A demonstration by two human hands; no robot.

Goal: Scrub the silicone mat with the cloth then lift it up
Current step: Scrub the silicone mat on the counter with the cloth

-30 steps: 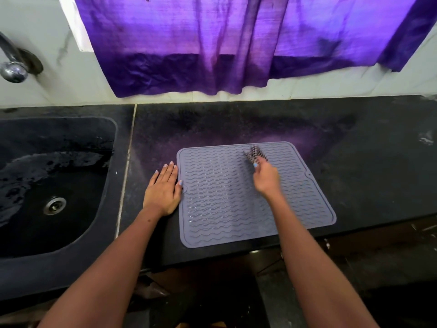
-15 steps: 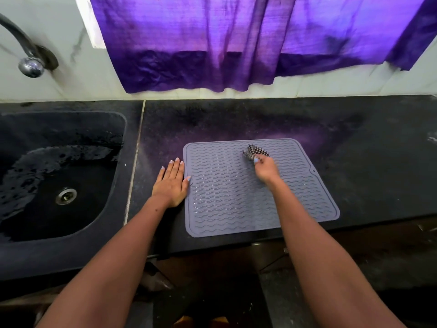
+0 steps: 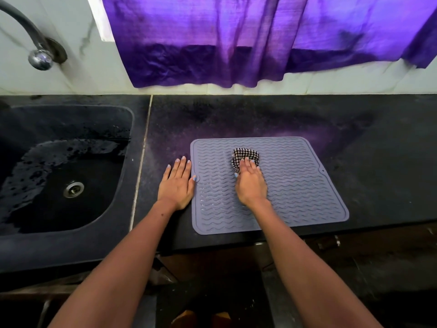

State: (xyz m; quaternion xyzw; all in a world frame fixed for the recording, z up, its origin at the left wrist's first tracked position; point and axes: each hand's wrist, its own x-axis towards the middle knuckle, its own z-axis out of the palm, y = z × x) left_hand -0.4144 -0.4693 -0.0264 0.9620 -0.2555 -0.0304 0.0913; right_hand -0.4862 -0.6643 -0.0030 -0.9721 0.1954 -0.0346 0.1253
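Note:
A grey silicone mat (image 3: pixel 307 185) with wavy ridges lies flat on the black counter (image 3: pixel 378 150), near its front edge. A small black-and-white checked cloth (image 3: pixel 244 154) sits on the mat's upper middle. My right hand (image 3: pixel 250 182) lies flat on the cloth with fingers straight, pressing it onto the mat; part of the cloth is hidden under the fingers. My left hand (image 3: pixel 177 183) rests flat on the counter just left of the mat, fingers straight, its thumb touching the mat's left edge.
A black sink (image 3: pixel 47 223) with a wet basin and a drain (image 3: pixel 73 189) fills the left side. A tap (image 3: pixel 39 58) juts from the white wall above it. A purple curtain (image 3: pixel 260 39) hangs behind the counter.
My right hand went from pinching the bunched cloth to lying flat on it, and the cloth now sits spread on the mat. My left hand stays beside the mat's left edge.

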